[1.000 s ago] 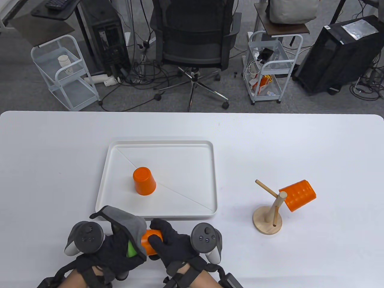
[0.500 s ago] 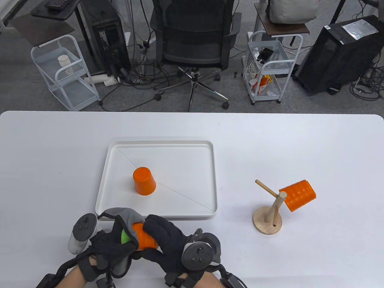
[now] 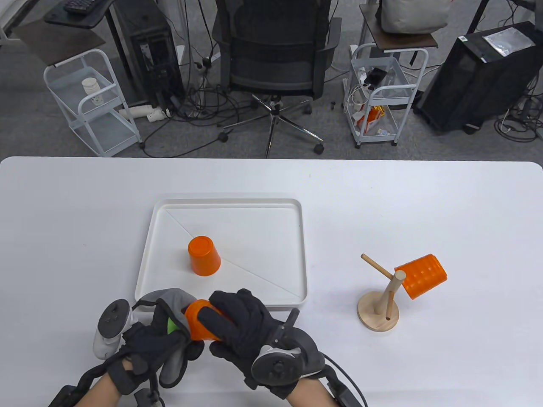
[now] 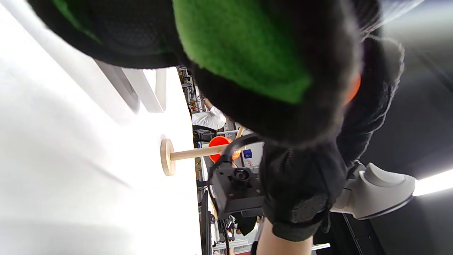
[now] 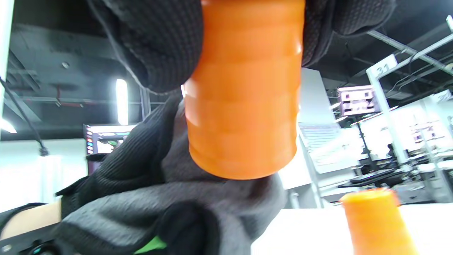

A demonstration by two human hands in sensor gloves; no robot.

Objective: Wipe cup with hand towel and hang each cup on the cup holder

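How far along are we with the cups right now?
One ribbed orange cup already hangs on a peg of the wooden cup holder. A second cup is in hand: the right hand grips it while the left hand holds the grey-green towel against it. The third cup sits upside down in the white tray, still to be wiped and hung.

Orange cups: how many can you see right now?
3. One held in the right hand against the towel, one upside down on the tray, one hung on the cup holder. None seems hidden.
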